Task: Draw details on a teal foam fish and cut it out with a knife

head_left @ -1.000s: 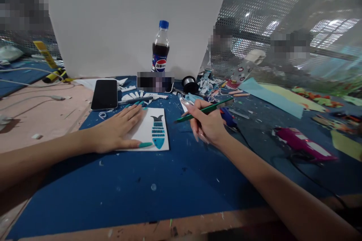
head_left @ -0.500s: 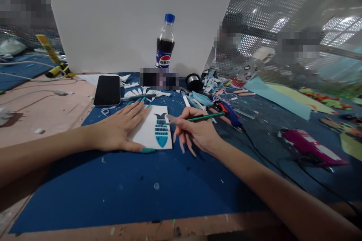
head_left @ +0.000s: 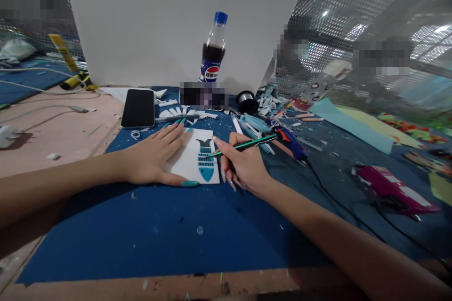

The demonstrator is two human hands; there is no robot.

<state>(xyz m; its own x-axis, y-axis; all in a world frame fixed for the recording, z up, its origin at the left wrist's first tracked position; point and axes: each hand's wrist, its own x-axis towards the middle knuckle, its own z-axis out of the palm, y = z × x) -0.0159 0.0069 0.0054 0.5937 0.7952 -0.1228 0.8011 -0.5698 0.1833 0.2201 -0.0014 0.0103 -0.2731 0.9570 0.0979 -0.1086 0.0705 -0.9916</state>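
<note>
My left hand [head_left: 158, 153] lies flat, fingers stretched, over the left part of a white card [head_left: 187, 164]. On the card's right side is a blue fish-skeleton shape [head_left: 206, 174] with a dark tail at the top and striped ribs in the middle. My right hand [head_left: 243, 160] pinches a green pencil [head_left: 256, 142] between thumb and fingers. Its tip points left and rests on or just above the rib stripes; whether it touches cannot be made out. A blue mat [head_left: 169, 235] lies under the card.
Behind the card are a black phone [head_left: 139, 108], a cola bottle [head_left: 213, 51], a wire spool [head_left: 246, 102] and white scraps [head_left: 176, 114]. To the right lie a blue glue gun [head_left: 293, 143] with its cord, a magenta tool [head_left: 391, 187] and blue paper [head_left: 353, 124].
The whole view has shifted slightly, so things appear a little further right. The pencil tip has moved slightly down the ribs, and my right hand's lower fingers have drawn in.
</note>
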